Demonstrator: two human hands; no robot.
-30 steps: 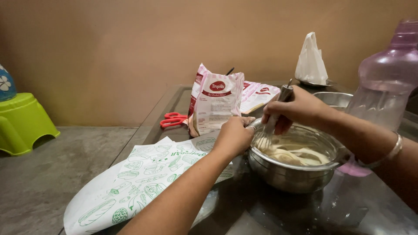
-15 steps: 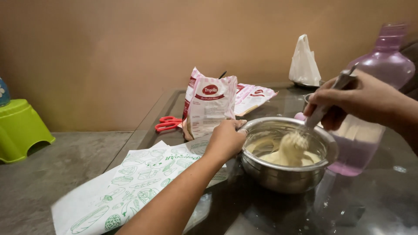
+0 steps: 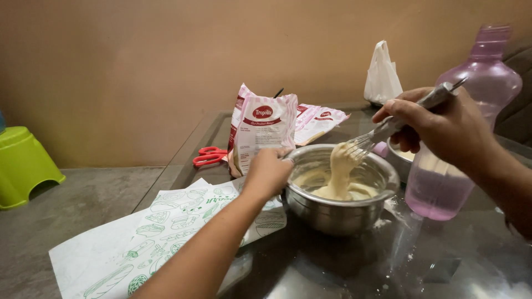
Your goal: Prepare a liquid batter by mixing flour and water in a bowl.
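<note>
- The right hand (image 3: pixel 443 127) was clenched tight around the handle of a metal whisk (image 3: pixel 382 132), fingers curled fully over it, thumb side toward the bowl.
- The whisk was tilted, its wire end lifted above the steel bowl (image 3: pixel 338 207), with a thick rope of pale batter (image 3: pixel 339 171) hanging from the wires down into the mix.
- The left hand (image 3: pixel 269 173) was on the bowl's near-left rim, fingers bent over the edge and gripping it, the forearm stretched across the printed paper sheet (image 3: pixel 149 238).
- The bowl stood on the dark glass-topped table (image 3: pixel 343 266), roughly half full of that creamy batter, with a dusting of white powder on the glass beside it.
- Just right of the bowl stood a tall pinkish plastic bottle (image 3: pixel 471 138), partly hidden behind the right hand; what it held I could not tell.
- Behind the bowl, a second small metal dish (image 3: pixel 402 158) peeked out with something pale inside.
- Further back: two red-and-white packets (image 3: pixel 263 133), the nearer one upright; red scissors (image 3: pixel 210 156) left of them; a knotted white bag (image 3: pixel 382 75) by the wall.
- A green stool (image 3: pixel 25 163) sat on the floor, far left.
</note>
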